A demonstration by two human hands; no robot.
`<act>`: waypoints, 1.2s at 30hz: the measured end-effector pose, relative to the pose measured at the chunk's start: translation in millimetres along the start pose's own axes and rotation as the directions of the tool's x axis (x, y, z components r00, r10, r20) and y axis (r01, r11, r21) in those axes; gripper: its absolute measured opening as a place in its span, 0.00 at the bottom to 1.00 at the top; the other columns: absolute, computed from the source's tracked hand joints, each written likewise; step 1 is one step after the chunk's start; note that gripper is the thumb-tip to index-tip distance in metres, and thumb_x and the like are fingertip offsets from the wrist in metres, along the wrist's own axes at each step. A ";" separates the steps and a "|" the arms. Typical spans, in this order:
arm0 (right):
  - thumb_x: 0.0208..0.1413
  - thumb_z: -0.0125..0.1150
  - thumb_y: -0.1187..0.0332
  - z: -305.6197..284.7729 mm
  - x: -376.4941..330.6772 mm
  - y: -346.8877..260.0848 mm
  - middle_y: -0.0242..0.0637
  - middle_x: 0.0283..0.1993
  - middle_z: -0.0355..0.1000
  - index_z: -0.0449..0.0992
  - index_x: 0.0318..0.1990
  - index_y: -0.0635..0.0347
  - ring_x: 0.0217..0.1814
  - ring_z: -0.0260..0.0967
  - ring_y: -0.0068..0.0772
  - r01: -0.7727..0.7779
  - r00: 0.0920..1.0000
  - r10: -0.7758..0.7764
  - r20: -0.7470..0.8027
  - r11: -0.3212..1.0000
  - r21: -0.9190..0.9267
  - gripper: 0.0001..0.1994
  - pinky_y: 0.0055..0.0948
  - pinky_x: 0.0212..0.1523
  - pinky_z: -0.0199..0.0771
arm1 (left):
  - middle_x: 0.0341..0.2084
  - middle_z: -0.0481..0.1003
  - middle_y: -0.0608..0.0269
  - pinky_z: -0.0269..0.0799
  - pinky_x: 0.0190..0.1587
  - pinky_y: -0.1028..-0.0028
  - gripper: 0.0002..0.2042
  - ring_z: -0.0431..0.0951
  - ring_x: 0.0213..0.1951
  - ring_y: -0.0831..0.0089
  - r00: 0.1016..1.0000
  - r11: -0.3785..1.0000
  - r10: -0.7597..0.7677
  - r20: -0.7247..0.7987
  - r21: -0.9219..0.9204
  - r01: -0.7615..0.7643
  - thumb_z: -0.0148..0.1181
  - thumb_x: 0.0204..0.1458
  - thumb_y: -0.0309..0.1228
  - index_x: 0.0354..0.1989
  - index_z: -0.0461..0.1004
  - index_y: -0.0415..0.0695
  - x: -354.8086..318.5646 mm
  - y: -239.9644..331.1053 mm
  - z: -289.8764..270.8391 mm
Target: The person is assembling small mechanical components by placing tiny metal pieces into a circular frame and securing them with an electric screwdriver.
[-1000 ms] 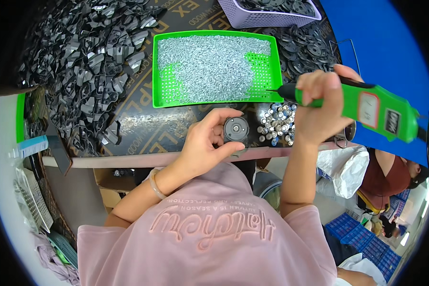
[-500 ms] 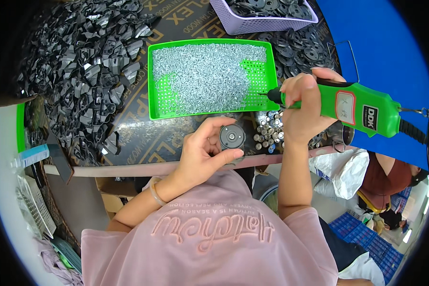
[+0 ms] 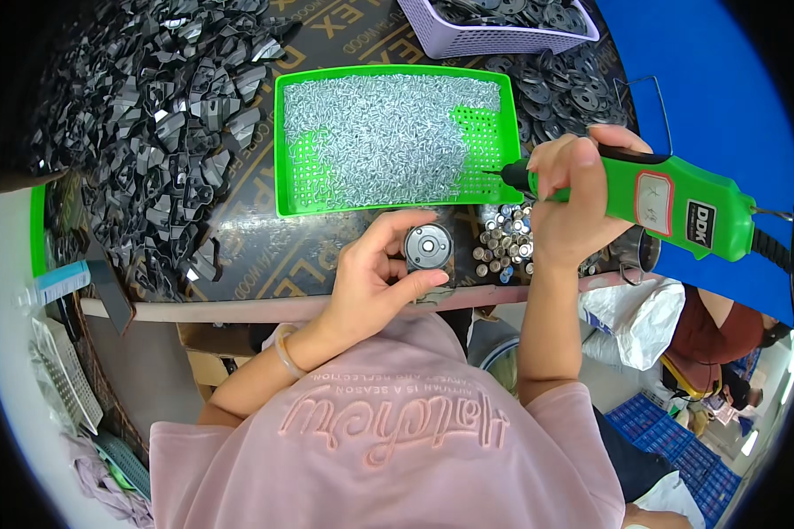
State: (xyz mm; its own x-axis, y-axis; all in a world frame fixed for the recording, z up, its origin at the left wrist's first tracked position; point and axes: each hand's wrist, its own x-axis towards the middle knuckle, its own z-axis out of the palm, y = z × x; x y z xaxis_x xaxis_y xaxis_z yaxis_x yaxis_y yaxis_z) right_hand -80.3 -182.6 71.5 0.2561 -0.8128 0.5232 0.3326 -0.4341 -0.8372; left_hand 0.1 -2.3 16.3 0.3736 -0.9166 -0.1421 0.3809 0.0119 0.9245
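Head view: left hand (image 3: 370,280) grips round dark part (image 3: 429,248) by near table edge (image 3: 238,311); right hand (image 3: 582,196), clamped on green power screwdriver (image 3: 725,207), partly blocks metal caps (image 3: 505,245). Far: green tray (image 3: 281,159). Left: black pieces (image 3: 168,115).

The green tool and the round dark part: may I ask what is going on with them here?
The person's left hand holds the round dark part near the front edge of the table. The right hand holds the green tool, its thin tip at the right end of a green tray with small silvery pieces. The tool and the round part are apart.
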 end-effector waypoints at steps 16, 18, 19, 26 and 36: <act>0.58 0.60 0.75 1.1 9.9 -26.3 0.35 0.17 0.64 0.66 0.47 0.68 0.14 0.61 0.24 0.090 0.995 -0.097 0.040 0.985 0.146 0.13 0.28 0.18 0.65 | 0.40 0.76 0.63 0.76 0.34 0.82 0.25 0.77 0.37 0.83 0.996 0.996 0.087 0.008 0.007 -0.087 0.69 0.48 0.17 0.56 0.70 0.38 -0.2 -12.7 -0.6; 0.60 0.58 0.73 -0.3 10.2 -41.1 0.34 0.17 0.62 0.64 0.50 0.68 0.15 0.59 0.26 0.058 0.991 -0.083 0.103 0.973 0.225 0.14 0.30 0.20 0.66 | 0.39 0.77 0.63 0.75 0.33 0.82 0.25 0.77 0.36 0.83 0.995 0.995 0.097 0.002 0.032 -0.097 0.70 0.48 0.17 0.56 0.70 0.38 0.5 -13.9 -2.7; 0.60 0.55 0.72 -5.9 8.5 -49.4 0.32 0.18 0.61 0.63 0.52 0.67 0.16 0.56 0.26 0.035 0.989 -0.072 0.126 0.960 0.278 0.15 0.32 0.21 0.65 | 0.39 0.77 0.63 0.75 0.33 0.83 0.26 0.77 0.36 0.84 0.994 0.993 0.104 0.015 0.054 -0.105 0.70 0.48 0.17 0.56 0.70 0.39 -0.2 -12.8 -2.4; 0.63 0.60 0.67 7.8 -37.1 -88.4 0.29 0.21 0.63 0.63 0.50 0.58 0.18 0.61 0.23 -0.121 0.903 -0.006 0.429 0.956 0.268 0.14 0.29 0.23 0.65 | 0.22 0.73 0.73 0.64 0.22 0.83 0.25 0.68 0.21 0.90 0.999 0.998 0.038 -0.033 0.055 -0.036 0.73 0.46 0.21 0.55 0.74 0.42 -1.2 -15.6 -1.2; 0.56 0.65 0.76 16.2 -54.5 -83.0 0.36 0.24 0.69 0.61 0.48 0.58 0.24 0.68 0.30 -0.237 0.883 0.076 0.464 0.924 0.300 0.18 0.35 0.30 0.74 | 0.18 0.71 0.74 0.63 0.20 0.82 0.26 0.68 0.19 0.89 0.999 0.996 0.050 0.009 0.073 -0.051 0.73 0.46 0.21 0.56 0.74 0.43 -1.7 -13.5 -5.3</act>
State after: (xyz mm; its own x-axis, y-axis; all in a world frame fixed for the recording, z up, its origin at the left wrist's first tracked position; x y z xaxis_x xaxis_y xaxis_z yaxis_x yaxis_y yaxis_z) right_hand -107.2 -96.0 115.1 0.6724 -0.5699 0.4724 0.5189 -0.0922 -0.8498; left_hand -1.1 1.3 2.2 0.3845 -0.9185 -0.0920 0.2982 0.0293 0.9541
